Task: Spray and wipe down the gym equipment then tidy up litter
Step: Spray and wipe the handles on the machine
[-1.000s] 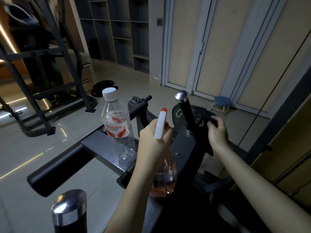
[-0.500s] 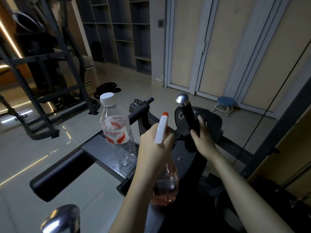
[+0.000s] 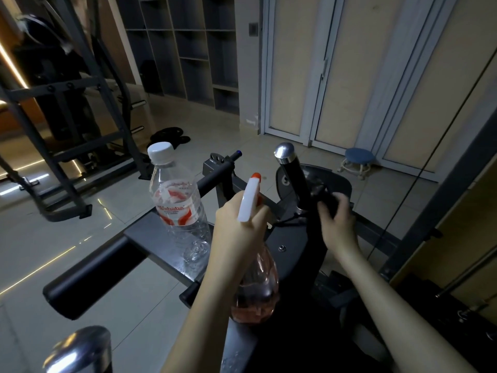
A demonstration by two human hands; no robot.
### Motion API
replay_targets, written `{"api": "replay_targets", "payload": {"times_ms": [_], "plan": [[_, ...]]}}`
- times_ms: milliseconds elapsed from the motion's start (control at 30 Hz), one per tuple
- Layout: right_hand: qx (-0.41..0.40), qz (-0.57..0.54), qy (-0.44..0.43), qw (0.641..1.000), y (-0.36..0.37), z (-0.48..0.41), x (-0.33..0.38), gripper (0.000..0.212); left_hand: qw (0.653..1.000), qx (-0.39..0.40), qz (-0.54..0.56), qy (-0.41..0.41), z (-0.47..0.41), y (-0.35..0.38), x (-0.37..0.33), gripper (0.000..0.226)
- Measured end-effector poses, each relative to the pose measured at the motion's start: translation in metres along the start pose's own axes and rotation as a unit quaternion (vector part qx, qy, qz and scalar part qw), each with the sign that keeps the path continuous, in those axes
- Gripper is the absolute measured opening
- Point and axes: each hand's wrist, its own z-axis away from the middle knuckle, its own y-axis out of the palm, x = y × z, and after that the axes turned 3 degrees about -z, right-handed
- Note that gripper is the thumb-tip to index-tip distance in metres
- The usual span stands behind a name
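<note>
Right hand point(image 3: 337, 227) slid down the handle post point(image 3: 294, 179) to its base, fingers curled on a dark cloth point(image 3: 325, 194). Left hand point(image 3: 239, 232) grips the spray bottle point(image 3: 255, 288) - trigger head up.

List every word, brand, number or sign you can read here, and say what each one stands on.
"Wahaha": on the red-and-white label of the water bottle, slightly blurred.
Smaller print higher on that label: too blurred to read.
Spray bottle in the left hand: no text visible.
Dark cloth in the right hand: no text visible.
Wall plate by the door: no readable marking.
</note>
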Motion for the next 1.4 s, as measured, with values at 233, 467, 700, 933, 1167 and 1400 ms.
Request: {"api": "replay_targets", "payload": {"times_ms": [233, 467, 700, 933, 1167, 1400], "plan": [[0.013, -0.042, 0.009, 0.999, 0.045, 0.0, 0.019, 0.049, 1.0, -0.004, -0.017, 0.005, -0.003, 0.0, -0.003, 0.032], [0.062, 0.018, 0.031, 0.997, 0.028, -0.01, -0.014, 0.048, 1.0, 0.002, -0.017, -0.001, 0.0, -0.001, -0.003, 0.021], [-0.003, -0.167, 0.014, 0.986, 0.027, -0.023, 0.034, 0.036, 1.0, -0.013, 0.008, -0.009, 0.004, -0.001, -0.009, 0.019], [0.035, 0.003, 0.096, 0.995, 0.032, -0.002, 0.014, 0.05, 1.0, 0.005, -0.004, -0.016, 0.002, 0.001, -0.002, 0.015], [-0.008, -0.15, 0.129, 0.98, 0.021, -0.016, 0.033, 0.049, 1.0, 0.004, 0.007, -0.007, 0.003, 0.002, -0.005, 0.029], [-0.003, -0.138, 0.136, 0.981, 0.04, -0.011, 0.035, 0.051, 0.999, 0.012, -0.032, 0.032, -0.002, 0.001, 0.004, 0.012]]}}
